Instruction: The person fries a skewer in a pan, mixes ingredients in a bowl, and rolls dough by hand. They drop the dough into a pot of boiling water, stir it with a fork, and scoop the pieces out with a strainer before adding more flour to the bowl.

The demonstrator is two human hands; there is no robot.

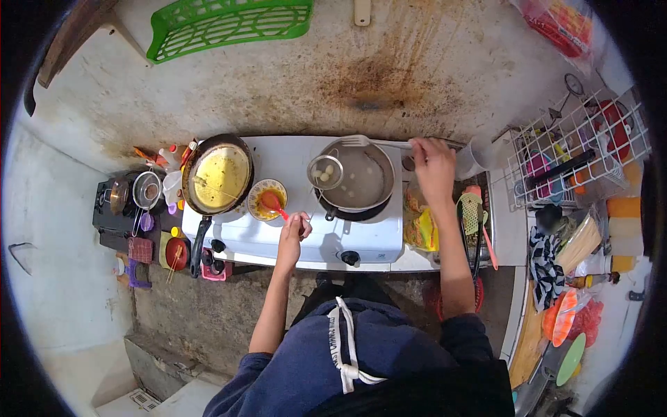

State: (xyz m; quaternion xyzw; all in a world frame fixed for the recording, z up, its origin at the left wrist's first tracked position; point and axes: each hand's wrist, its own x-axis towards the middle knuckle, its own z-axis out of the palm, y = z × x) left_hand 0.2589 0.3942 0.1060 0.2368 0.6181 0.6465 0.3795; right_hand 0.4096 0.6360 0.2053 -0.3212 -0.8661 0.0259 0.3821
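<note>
My left hand [294,228] is closed around the thin handle of a small wire strainer [326,172], which holds a few pale round balls above the pot's left side. A red spoon [271,201] stands in a patterned bowl [251,208] of orange-yellow sauce, its handle reaching close to the same hand. At the pot's far right, my right hand [434,160] grips the handle end of a slotted turner [356,141], whose head lies over the far rim. The pot [390,187] holds cloudy liquid with several pale balls floating in it.
A frying pan [221,177] with a yellow layer sits on the left of the white stove [278,240]. Beyond my right arm are a yellow packet [425,231] and tongs. A wire rack [577,149] stands far right; a green shelf [229,31] hangs on the wall.
</note>
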